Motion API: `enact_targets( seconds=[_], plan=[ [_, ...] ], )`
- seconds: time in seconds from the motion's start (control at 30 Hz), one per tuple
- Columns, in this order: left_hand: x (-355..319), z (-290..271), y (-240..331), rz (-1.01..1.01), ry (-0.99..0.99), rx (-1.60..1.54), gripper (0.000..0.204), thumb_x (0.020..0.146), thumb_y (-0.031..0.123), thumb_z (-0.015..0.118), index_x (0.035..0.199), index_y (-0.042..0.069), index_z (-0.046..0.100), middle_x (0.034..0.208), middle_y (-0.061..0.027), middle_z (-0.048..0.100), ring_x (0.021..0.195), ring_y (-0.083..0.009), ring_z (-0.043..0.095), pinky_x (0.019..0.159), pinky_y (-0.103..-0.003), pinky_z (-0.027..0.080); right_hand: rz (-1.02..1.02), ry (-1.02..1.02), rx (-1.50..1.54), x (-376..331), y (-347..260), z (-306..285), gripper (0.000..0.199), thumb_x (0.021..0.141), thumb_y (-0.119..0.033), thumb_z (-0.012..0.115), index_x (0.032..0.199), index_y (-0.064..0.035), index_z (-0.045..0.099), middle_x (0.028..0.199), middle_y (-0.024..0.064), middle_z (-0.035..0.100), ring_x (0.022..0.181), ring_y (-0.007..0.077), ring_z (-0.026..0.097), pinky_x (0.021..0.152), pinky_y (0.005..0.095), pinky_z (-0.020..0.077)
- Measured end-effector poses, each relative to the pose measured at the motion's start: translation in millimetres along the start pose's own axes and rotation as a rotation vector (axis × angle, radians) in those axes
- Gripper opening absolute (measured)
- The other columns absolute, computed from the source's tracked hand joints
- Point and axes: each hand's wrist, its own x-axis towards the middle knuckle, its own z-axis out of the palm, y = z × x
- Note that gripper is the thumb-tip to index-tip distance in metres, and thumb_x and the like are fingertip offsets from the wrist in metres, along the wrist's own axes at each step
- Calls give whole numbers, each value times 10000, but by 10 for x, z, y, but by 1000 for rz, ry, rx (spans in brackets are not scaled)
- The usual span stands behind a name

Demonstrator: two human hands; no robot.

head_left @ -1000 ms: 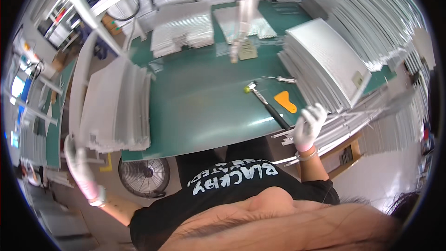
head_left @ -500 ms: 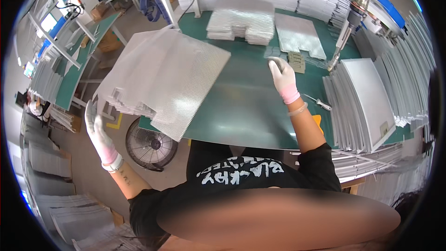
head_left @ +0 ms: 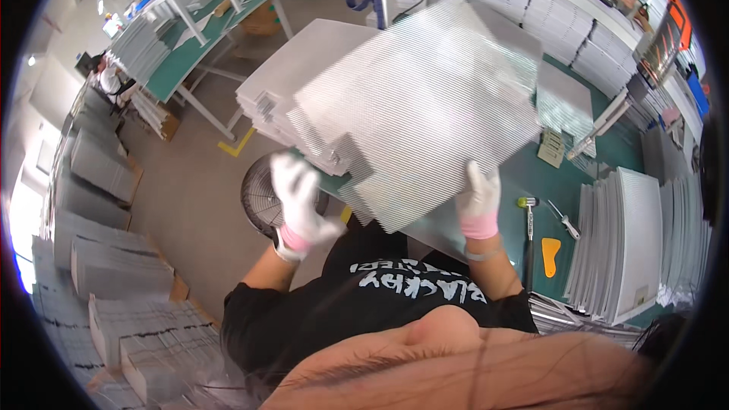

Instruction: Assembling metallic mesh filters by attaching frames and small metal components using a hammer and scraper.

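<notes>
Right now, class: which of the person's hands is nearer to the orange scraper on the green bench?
Right. The right hand grips the finned panel just left of the orange scraper; the left hand is far across, near the fan.

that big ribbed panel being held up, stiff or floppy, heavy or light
The ribbed panel probably stays fairly stiff: held only at its lower edge by the left hand and right hand, it looks flat. Likely light for its size, and awkward to steer because it is so broad.
</notes>
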Motion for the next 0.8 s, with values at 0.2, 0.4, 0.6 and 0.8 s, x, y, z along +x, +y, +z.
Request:
enact_targets(
  seconds=[0.2, 0.4, 0.6, 0.8],
  plan=[
    [516, 32, -656, -400, -319, 506, 710, 699, 319, 801, 1255, -14, 512, 1209, -205, 572, 1209, -377, 496, 1031, -478, 362, 420, 120, 623, -450, 499, -496, 383, 947, -96, 478, 1301, 49, 493, 1316, 141, 523, 1174, 233, 516, 1031, 352, 385],
    [830, -33, -533, -585, -389, 126, 448, 771, 205, 755, 1135, 0, 595, 1132, -156, 627, 1137, -279, 570, 990, -385, 419, 585, 260, 893, -991, 705, -1216, 440, 915, -153, 518, 1306, 47, 497, 1283, 138, 556, 1174, 243, 526, 1043, 362, 380],
    [1246, -486, -658, -456, 423, -229, 326, 876, 135, 653, 1161, -14, 602, 1094, -111, 648, 1042, -194, 598, 948, -310, 447, 666, 282, 780, -1204, 918, -1469, 437, 906, -149, 498, 1297, 46, 510, 1258, 130, 574, 1138, 230, 550, 1013, 366, 410],
    [1092, -953, -1598, -565, 570, -142, 298, 900, 91, 622, 1169, -37, 608, 1115, -115, 648, 1001, -183, 609, 924, -301, 464, 898, -143, 97, -616, 574, -1012, 575, 860, -179, 585, 1362, 52, 428, 1162, 185, 628, 1001, 270, 622, 892, 371, 483]
  ],
)
